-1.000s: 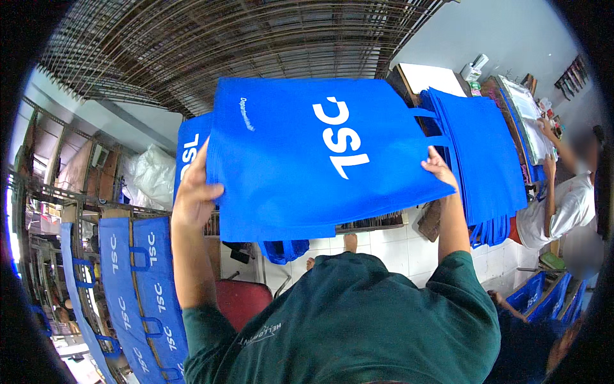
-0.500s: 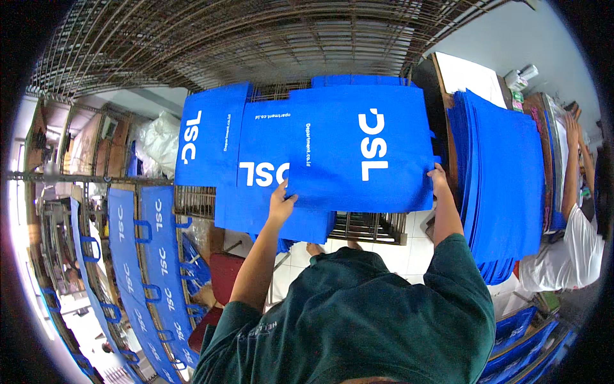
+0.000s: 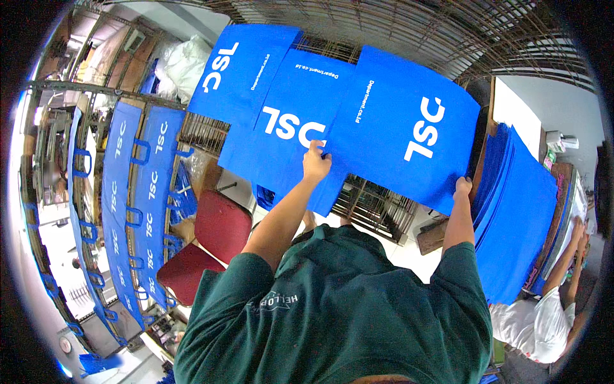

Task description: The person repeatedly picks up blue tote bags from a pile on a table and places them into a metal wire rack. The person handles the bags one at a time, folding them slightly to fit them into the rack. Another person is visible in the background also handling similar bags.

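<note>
A blue fabric panel point(image 3: 400, 128) with white printing lies at the right of a row of similar sheets. My right hand point(image 3: 463, 187) grips its near right corner, thumb and fingers closed on the edge. My left hand point(image 3: 316, 161) is closed at its near left edge, where it meets the middle blue sheet point(image 3: 288, 96); the fingertips are partly hidden. A third printed blue sheet point(image 3: 240, 80) lies further left. More blue fabric shows under the middle sheet.
Wire racks point(image 3: 409, 25) stand behind and below the sheets. To the right hangs a thick stack of blue sheets point(image 3: 521, 211), with a co-worker in a white shirt point(image 3: 534, 326) beyond. A red chair point(image 3: 220, 224) stands at left, near racks of blue printed strips with handles point(image 3: 121, 198).
The right panel has shifted right, uncovering more of the middle sheet's print. Both hands have moved right with it. The whole view has tilted, and more of the red chair shows.
</note>
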The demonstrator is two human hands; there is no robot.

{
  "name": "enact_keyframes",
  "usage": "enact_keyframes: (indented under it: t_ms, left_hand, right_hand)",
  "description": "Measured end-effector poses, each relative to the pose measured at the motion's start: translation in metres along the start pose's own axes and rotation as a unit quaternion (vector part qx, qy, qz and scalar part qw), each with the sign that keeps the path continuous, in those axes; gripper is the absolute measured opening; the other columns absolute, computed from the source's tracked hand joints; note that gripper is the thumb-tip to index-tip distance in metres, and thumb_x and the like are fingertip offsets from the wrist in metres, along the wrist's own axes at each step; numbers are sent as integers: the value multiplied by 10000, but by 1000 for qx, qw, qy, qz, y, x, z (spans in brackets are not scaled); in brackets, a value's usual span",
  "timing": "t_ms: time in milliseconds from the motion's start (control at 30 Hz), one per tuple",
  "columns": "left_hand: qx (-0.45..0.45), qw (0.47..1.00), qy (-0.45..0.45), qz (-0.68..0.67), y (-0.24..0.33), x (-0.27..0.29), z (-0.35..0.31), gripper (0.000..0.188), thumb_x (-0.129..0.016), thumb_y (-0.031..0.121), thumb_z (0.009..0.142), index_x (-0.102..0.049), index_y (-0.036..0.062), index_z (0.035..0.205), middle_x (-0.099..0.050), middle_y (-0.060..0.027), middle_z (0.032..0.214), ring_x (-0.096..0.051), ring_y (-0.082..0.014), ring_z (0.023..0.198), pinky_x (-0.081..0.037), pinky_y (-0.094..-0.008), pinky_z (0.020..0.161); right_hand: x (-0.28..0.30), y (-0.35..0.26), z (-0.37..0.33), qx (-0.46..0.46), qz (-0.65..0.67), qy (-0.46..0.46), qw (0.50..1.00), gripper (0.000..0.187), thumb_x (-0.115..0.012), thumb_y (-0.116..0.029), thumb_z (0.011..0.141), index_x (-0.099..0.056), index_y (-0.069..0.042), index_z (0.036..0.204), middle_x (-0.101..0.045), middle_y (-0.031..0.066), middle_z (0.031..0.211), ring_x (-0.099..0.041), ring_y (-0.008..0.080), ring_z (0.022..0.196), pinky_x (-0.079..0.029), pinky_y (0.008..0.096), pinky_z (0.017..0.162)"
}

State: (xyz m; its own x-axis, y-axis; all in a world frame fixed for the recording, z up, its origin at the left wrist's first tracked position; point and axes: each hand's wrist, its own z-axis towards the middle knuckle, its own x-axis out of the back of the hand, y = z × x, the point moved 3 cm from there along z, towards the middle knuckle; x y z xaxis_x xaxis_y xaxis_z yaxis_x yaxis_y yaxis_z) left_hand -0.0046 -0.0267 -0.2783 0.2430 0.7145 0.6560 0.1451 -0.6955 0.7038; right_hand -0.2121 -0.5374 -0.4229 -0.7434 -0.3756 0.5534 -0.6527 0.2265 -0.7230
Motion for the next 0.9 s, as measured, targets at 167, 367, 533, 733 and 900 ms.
enact_keyframes:
  t_ms: [167,367,533,733,900]
  left_hand:
    - [-38,996,77,14,-9,-9,-9,307,-704,85,675,-481,49,882,-625,-131,826,-612,-334,786,-468,-437,693]
    - [-25,994,105,-1,-15,-18,-6,276,-743,119,660,-508,34,779,-612,-127,719,-619,-309,700,-473,-404,624]
    - [-40,992,122,8,-13,-21,2,254,-741,109,656,-524,30,763,-618,-124,718,-622,-297,681,-475,-401,618]
    - [-30,993,113,2,-13,-16,1,235,-735,111,666,-546,36,783,-641,-127,774,-636,-289,745,-491,-385,662]
    - [-18,995,96,11,-1,-15,6,221,-726,114,681,-555,43,800,-649,-126,791,-640,-284,757,-495,-384,679]
  right_hand:
    - [1,-9,-7,-37,-70,32,996,423,-453,-162,810,-509,-21,1204,-559,155,1162,-551,302,1023,-428,390,870]
    - [-2,-20,-14,-21,-85,69,994,407,-473,-159,763,-558,8,1125,-601,200,1066,-602,318,928,-469,407,786]
    - [-2,-17,-7,-1,-49,75,996,432,-474,-142,754,-546,14,1150,-590,204,1096,-588,320,968,-453,382,837]
    - [-2,-27,-17,22,-69,59,996,455,-454,-132,765,-523,-12,1199,-563,200,1155,-565,314,1035,-432,374,893]
    - [3,-2,6,31,-34,71,996,462,-462,-137,764,-518,-36,1212,-569,191,1148,-574,299,1016,-435,358,887]
